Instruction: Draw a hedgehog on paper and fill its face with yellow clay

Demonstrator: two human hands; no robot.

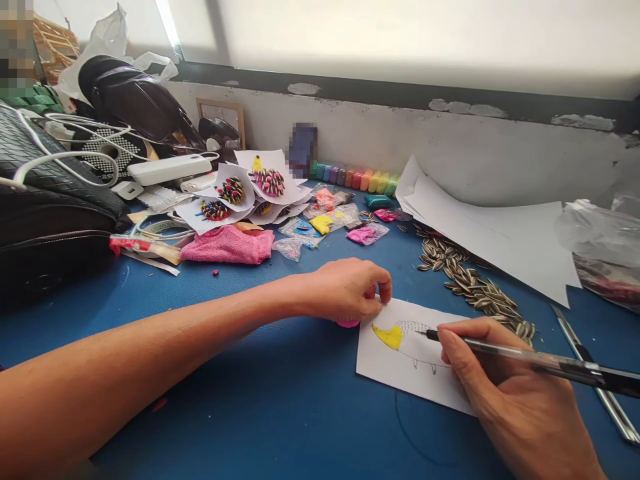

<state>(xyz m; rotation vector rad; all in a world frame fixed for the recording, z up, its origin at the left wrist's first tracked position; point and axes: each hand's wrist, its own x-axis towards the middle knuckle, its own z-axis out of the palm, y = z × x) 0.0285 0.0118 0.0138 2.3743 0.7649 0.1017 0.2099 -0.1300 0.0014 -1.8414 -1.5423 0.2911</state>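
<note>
My right hand [515, 387] is closed around a black-and-clear pen [530, 357], its tip on a small white sheet [425, 387]. On that sheet is an outlined animal with short legs, its pointed head filled with yellow clay [390, 337] and small pen marks along its back. My left hand [350, 290] rests at the sheet's upper left corner, fingers curled, thumb and index close together. A bit of pink material [349, 324] shows beneath the left palm; what those fingers hold is hidden.
Sunflower seeds [475, 287] lie beyond the sheet, beside large white papers [500, 227]. A metallic cutter or pen [595, 373] lies at right. Colored clay packs [355, 179], a pink cloth [227, 245], seed-covered pictures [270, 180] and a black bag [45, 220] stand farther back.
</note>
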